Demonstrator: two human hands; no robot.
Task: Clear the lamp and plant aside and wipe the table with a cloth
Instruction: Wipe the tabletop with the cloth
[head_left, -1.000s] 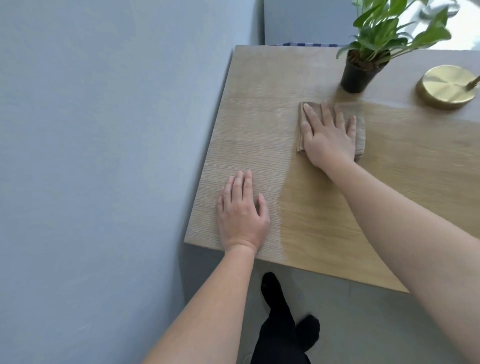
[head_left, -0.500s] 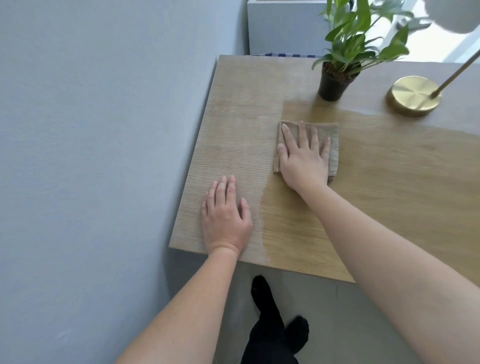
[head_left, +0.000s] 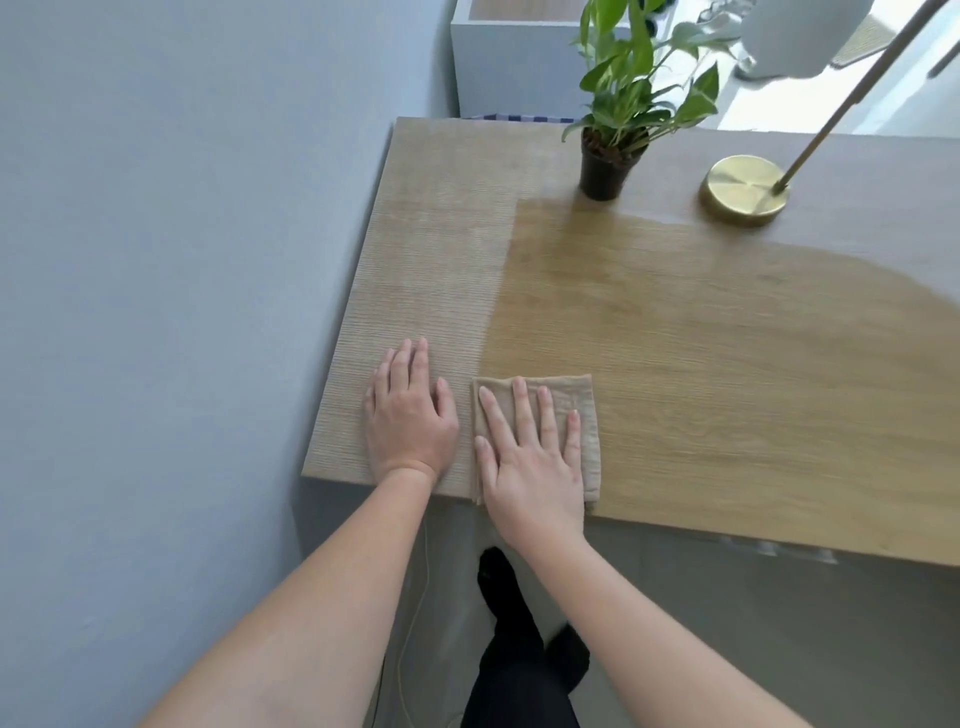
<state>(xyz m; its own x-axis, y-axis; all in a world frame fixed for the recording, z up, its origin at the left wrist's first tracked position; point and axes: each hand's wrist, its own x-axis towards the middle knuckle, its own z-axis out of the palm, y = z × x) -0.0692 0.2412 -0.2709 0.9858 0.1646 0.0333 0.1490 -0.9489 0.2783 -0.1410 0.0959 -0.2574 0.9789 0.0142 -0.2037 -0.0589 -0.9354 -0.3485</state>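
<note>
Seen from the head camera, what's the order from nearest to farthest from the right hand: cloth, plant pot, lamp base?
1. Cloth, under the right hand, at the table's near edge.
2. Plant pot, far side, ahead.
3. Lamp base, far side, further right.

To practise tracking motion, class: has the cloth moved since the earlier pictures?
Yes. The cloth, under the right hand, has slid away from the plant pot toward the table's near edge, beside the left hand.
</note>
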